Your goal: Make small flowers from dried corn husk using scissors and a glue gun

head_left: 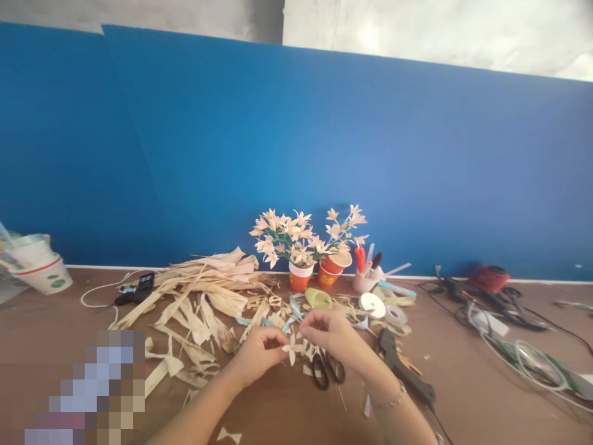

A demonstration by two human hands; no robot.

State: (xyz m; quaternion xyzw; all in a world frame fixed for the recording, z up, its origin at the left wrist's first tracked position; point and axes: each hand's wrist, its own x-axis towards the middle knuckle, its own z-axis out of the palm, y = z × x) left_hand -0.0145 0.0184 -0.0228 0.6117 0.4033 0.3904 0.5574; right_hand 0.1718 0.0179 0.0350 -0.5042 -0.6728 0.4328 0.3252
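A small pale flower (292, 348) with pointed petals is held between my two hands above the brown table. My left hand (262, 352) pinches its left side, thumb and fingers pressed together. From the right, my right hand (324, 332) has its fingertips closed at the flower's upper right edge. Black-handled scissors (327, 369) lie just below my right hand, partly covered by it. Behind the hands, similar pale flowers on green stems stand in a red and white cup (301, 278) and a red cup (327, 277).
Dried husks (208, 293) spread over the left and middle. A glue gun (404, 368) lies right of my right hand. Farther back are a tape roll (372, 305) and a cup of tools (364, 282). Cables (532, 364) lie at right, a white bucket (49, 276) at far left.
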